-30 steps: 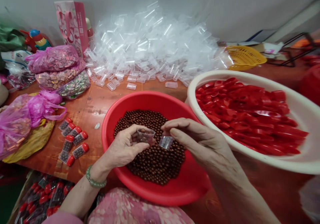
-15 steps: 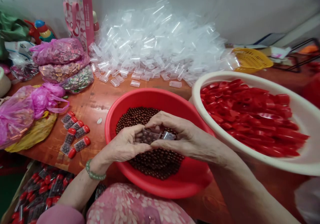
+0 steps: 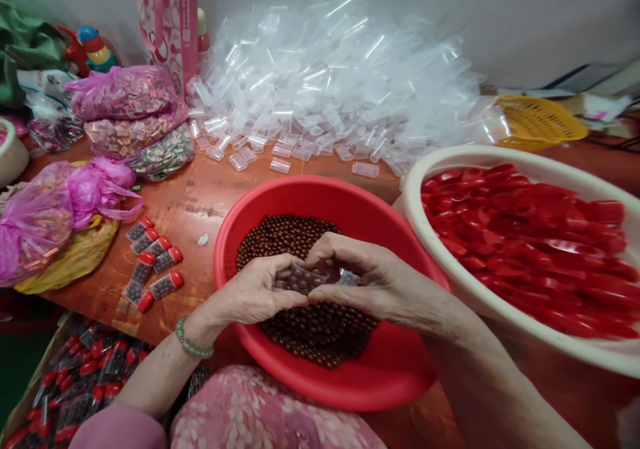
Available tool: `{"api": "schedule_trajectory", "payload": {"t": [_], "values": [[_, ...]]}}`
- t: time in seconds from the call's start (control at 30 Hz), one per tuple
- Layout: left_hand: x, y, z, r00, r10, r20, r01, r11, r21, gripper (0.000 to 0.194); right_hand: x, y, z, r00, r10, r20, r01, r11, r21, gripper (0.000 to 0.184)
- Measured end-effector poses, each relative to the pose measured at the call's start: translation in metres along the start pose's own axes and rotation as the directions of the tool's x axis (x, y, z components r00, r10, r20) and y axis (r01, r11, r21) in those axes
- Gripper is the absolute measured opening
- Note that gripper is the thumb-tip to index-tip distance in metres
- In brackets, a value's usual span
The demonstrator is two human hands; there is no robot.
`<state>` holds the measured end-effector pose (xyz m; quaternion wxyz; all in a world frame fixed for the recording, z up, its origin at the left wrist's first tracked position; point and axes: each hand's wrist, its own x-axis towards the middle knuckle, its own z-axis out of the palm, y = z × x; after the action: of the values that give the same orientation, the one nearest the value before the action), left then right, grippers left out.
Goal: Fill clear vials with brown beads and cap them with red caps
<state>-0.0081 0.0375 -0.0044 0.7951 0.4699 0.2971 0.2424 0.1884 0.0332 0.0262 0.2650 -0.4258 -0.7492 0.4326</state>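
Note:
Over a red plastic basin (image 3: 320, 199), my left hand (image 3: 253, 290) grips a clear plastic tube (image 3: 303, 279) holding brown beads. My right hand (image 3: 375, 279) pinches a smaller clear plastic tube (image 3: 349, 278) against its mouth, and my fingers partly hide the join. Both hands touch at the fingertips. Below them, many small brown beads (image 3: 320, 332) lie heaped in the basin. A green bead bracelet (image 3: 191, 345) circles my left wrist.
A white basin (image 3: 500, 159) of red caps stands to the right. Behind lies a heap of clear tubes (image 3: 325, 95). Red-capped filled tubes (image 3: 153, 259) lie on the orange table (image 3: 200, 199), with more in a carton (image 3: 80, 382). Pink bags (image 3: 123, 92) sit at the left.
My hands have come together since the earliest frame, bringing the two clear tubes end to end. Since the last frame they have shifted only slightly. The view has drifted, moving the table contents rightward.

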Motion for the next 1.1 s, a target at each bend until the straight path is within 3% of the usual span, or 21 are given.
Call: {"api": "schedule_trajectory", "payload": {"t": [0.3,0.43,0.53,0.63,0.7,0.77,0.8,0.87,0.97,1.1], "values": [[0.002,0.005,-0.002,1.000,0.003,0.010,-0.004,0.997,0.071,0.021,0.003,-0.002,0.000,0.998,0.070,-0.007,-0.069,0.996,0.052,0.026],[0.002,0.006,-0.003,0.998,0.014,-0.065,-0.003,0.986,0.170,0.024,-0.007,0.003,-0.009,0.994,0.108,0.011,-0.108,0.988,0.106,0.030],[0.003,0.010,-0.003,0.991,0.033,-0.127,-0.015,0.990,0.142,0.022,-0.020,0.007,-0.018,0.984,0.170,-0.060,-0.170,0.985,-0.009,0.022],[0.002,0.017,-0.001,0.979,0.029,-0.204,-0.013,0.997,0.079,0.019,-0.040,0.009,-0.033,0.969,0.150,-0.198,-0.191,0.961,-0.202,0.020],[0.001,0.021,-0.001,0.966,0.006,-0.260,0.015,0.997,0.077,0.020,-0.056,0.015,-0.050,0.925,0.143,-0.351,-0.249,0.927,-0.279,0.021],[-0.001,0.022,-0.002,0.952,-0.015,-0.305,0.051,0.993,0.109,0.021,-0.074,0.029,-0.074,0.822,0.190,-0.536,-0.414,0.847,-0.334,0.024],[-0.002,0.022,-0.002,0.950,-0.017,-0.313,0.062,0.989,0.135,0.021,-0.082,0.038,-0.088,0.751,0.231,-0.619,-0.534,0.764,-0.363,0.025],[-0.002,0.020,-0.003,0.945,-0.013,-0.327,0.075,0.981,0.178,0.022,-0.097,0.060,-0.115,0.689,0.293,-0.663,-0.648,0.660,-0.381,0.024],[0.000,0.015,-0.003,0.932,0.006,-0.362,0.073,0.977,0.203,0.021,-0.108,0.092,-0.142,0.694,0.406,-0.595,-0.698,0.583,-0.417,0.021],[0.002,0.011,-0.002,0.922,0.014,-0.386,0.071,0.976,0.205,0.024,-0.102,0.122,-0.140,0.715,0.512,-0.476,-0.698,0.549,-0.459,0.027]]}}
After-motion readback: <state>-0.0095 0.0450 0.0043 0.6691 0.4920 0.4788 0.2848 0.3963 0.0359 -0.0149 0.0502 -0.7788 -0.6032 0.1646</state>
